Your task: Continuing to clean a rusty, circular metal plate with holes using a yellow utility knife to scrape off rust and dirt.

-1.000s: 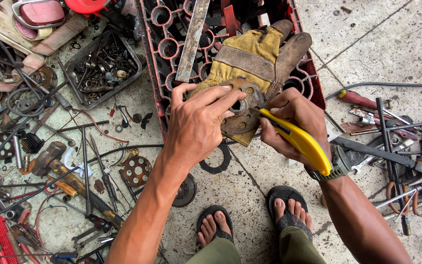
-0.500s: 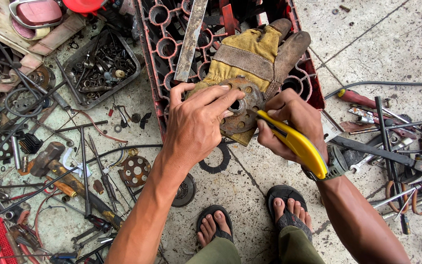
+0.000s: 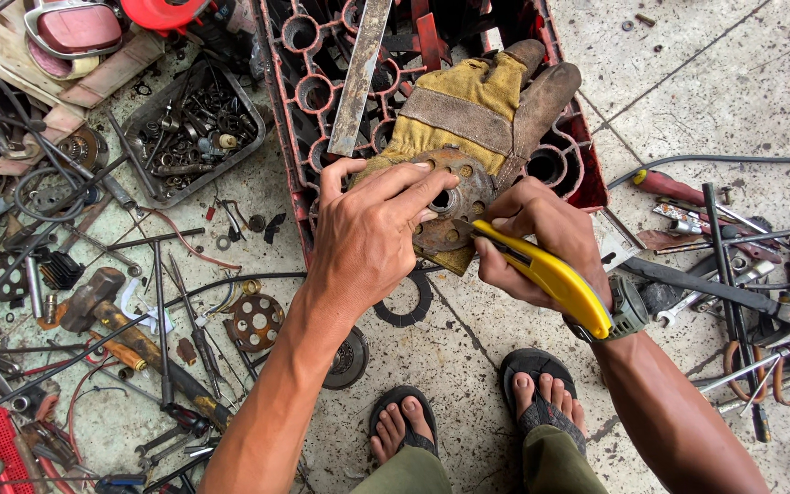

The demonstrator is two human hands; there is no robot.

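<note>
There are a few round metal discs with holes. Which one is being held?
The rusty disc on the yellow work glove, pressed by the left hand. The other holed disc lies loose on the floor, untouched.

red crate [image 3: 296, 197], leather glove [image 3: 468, 105] — tray of bolts [image 3: 189, 123], scattered tools.
</note>
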